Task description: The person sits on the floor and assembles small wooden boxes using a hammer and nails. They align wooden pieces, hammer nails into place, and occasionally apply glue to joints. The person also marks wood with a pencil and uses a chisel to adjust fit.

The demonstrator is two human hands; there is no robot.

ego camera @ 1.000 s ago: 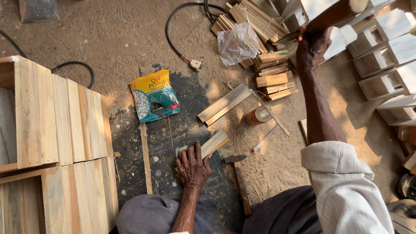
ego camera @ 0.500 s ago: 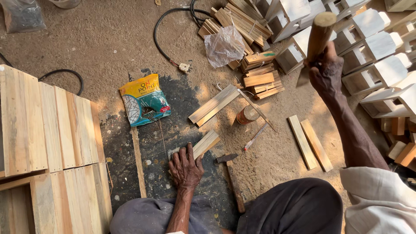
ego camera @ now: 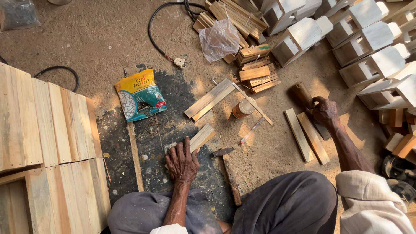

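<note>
My left hand (ego camera: pixel 182 162) lies palm down on the near end of a short pale wooden slat (ego camera: pixel 203 137) and holds it against a dark slab (ego camera: pixel 149 149) on the ground. My right hand (ego camera: pixel 326 112) is stretched out to the right, low at the ground. It grips the end of a thick brown round wooden piece (ego camera: pixel 302 93). Two loose slats (ego camera: pixel 307 136) lie just beside that hand. A hammer (ego camera: pixel 226 167) lies on the ground between my hands, its head close to the short slat.
A yellow and teal bag (ego camera: pixel 139 95), a small can (ego camera: pixel 242 108), long slats (ego camera: pixel 210 99) and a bundle of short slats (ego camera: pixel 258 71) lie ahead. Pale wooden boxes (ego camera: pixel 368 39) crowd the top right. Plank panels (ego camera: pixel 43 125) stand at left, and a cable with plug (ego camera: pixel 178 62) lies beyond.
My right hand has come down from high up to the ground at the right, still gripping the round wooden piece. My left hand has stayed on the short slat.
</note>
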